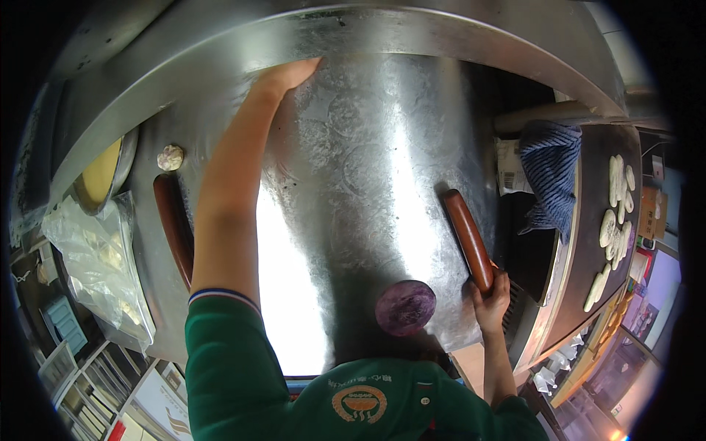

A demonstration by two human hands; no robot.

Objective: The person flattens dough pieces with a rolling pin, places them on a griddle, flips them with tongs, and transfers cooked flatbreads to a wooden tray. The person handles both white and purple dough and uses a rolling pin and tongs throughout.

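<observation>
My left arm stretches far across the metal worktop (346, 147). At its end my left hand (294, 73) reaches in beneath the raised metal ledge, which hides its fingers. Near the right edge my right hand (491, 303) is closed round the near end of a brown wooden rolling pin (468, 234), which lies slanted on the metal. A round, flattened piece of purple dough (405, 307) sits close to my body, left of that hand. Beside my left forearm lies a second rolling pin (170, 220), partly covered by the arm, with a small pale lump of dough (170, 157) beyond it.
A curved metal ledge (382, 31) spans the far side. Leftward are a metal bowl of something yellow (101, 175) and a clear plastic bag (99, 268) with pale contents. Toward the right hang a blue striped towel (550, 173) and, past it, a dark surface (592, 147) carrying several pale dough pieces.
</observation>
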